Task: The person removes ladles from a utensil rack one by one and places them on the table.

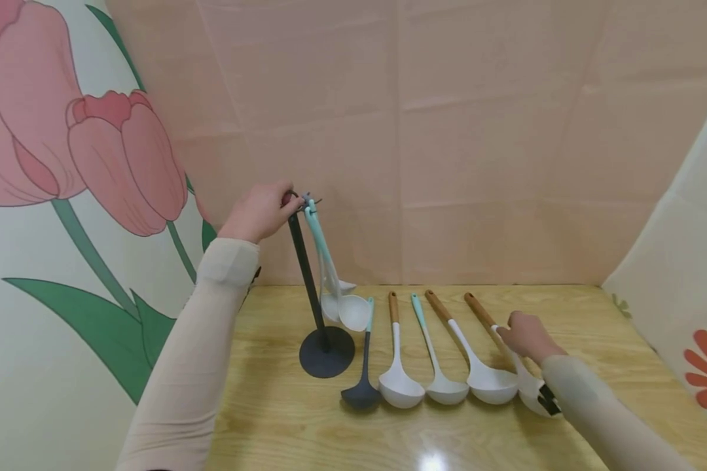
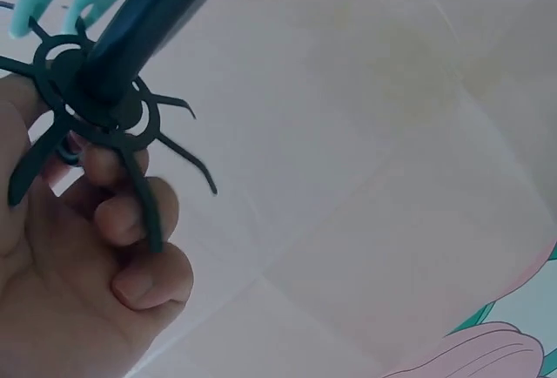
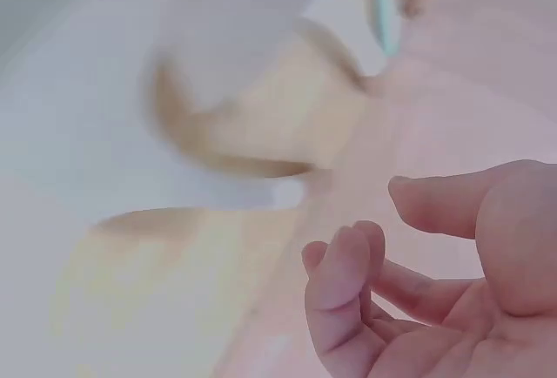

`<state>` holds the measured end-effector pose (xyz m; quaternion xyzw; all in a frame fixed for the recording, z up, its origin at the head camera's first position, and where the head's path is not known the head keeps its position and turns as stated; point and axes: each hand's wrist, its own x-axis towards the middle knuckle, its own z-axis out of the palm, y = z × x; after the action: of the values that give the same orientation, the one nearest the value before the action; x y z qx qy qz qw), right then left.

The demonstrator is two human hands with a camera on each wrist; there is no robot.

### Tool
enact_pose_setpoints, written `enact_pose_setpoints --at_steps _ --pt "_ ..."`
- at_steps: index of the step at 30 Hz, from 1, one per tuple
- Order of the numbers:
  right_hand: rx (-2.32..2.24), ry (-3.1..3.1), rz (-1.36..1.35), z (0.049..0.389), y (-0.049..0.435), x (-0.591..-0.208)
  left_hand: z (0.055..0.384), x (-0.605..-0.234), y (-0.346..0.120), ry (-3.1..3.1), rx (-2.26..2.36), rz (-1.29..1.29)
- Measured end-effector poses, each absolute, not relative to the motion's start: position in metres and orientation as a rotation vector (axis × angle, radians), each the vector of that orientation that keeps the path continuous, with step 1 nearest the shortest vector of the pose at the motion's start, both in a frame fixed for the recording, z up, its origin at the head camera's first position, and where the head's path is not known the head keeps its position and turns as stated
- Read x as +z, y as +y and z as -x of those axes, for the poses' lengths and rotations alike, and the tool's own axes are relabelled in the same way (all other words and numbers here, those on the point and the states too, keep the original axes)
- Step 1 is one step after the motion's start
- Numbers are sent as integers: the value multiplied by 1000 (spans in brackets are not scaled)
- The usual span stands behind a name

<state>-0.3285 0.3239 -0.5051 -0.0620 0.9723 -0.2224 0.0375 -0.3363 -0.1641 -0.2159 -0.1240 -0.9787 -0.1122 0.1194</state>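
Note:
My left hand (image 1: 262, 212) grips the top of a black hook rack (image 1: 307, 275), its fingers curled under the hooks in the left wrist view. Two or more ladles with turquoise handles (image 1: 321, 239) hang from the hooks, their white bowls overlapping. Over the rightmost ladle (image 1: 479, 307), white with a brown handle, is my right hand (image 1: 529, 337). In the right wrist view the right thumb stands apart from the bent fingers, with nothing visible between them. Part of that ladle is hidden by the hand and wrist.
Left of the right hand, a row of ladles lies on the wooden table (image 1: 283, 425): a dark one (image 1: 362, 396), a brown-handled one (image 1: 400, 389), a turquoise-handled one (image 1: 446, 390) and another brown-handled one (image 1: 491, 384). A pink cloth backdrop (image 1: 477, 163) stands behind.

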Motion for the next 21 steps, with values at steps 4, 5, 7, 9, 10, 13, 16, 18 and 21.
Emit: enact_pose_setpoints --at_steps 4,5,7,9,10,13,16,18,21 --pt "-678 3018 231 327 307 -485 337 -216 -163 -2844 -289 361" --pt "-689 3024 252 326 302 -482 337 -216 -163 -2837 -272 361" --pt "-734 3032 291 323 293 -478 338 -217 -162 -2823 -241 356" --pt "-783 3041 339 321 283 -476 338 -217 -162 -2815 -224 347" --pt "-806 3046 363 319 278 -475 338 -217 -161 -2813 -223 342" --pt "-848 3056 411 317 264 -472 338 -217 -159 -2810 -228 324" --pt "-868 3063 435 315 250 -467 337 -217 -157 -2805 -224 312" --pt "-884 3055 438 315 240 -465 337 -217 -156 -2804 -217 304" --pt "-918 3057 432 315 225 -464 337 -218 -156 -2805 -218 294"
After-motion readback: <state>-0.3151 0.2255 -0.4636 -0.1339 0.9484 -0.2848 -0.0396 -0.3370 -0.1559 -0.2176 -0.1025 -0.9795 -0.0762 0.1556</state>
